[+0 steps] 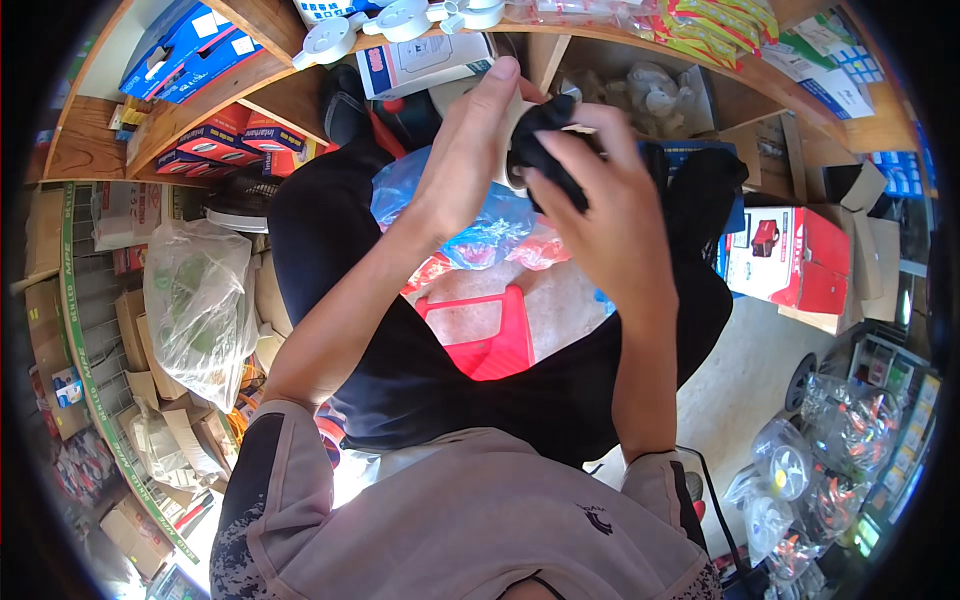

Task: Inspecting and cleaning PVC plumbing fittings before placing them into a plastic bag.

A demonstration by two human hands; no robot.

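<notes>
Above my knees, my left hand (pixel 469 142) grips a pale, whitish cylindrical object (pixel 511 124), partly hidden by the fingers. My right hand (pixel 607 195) holds a bunched black cloth (pixel 553 146) against the open-looking right end of that object. Its fingers are bent around the cloth. Behind and below the hands lie blue plastic bags (pixel 487 225) and red plastic bags (pixel 536 247), on or near the floor. A red plastic stool (pixel 491 352) shows between my legs.
Wooden shelves (pixel 675 56) with boxes and white round fittings (pixel 401 21) curve across the front. A red and white carton (pixel 799 259) stands at the right, above bagged fans (pixel 780 472). At the left hangs a clear plastic bag (pixel 199 300) near open cardboard boxes (pixel 187 442).
</notes>
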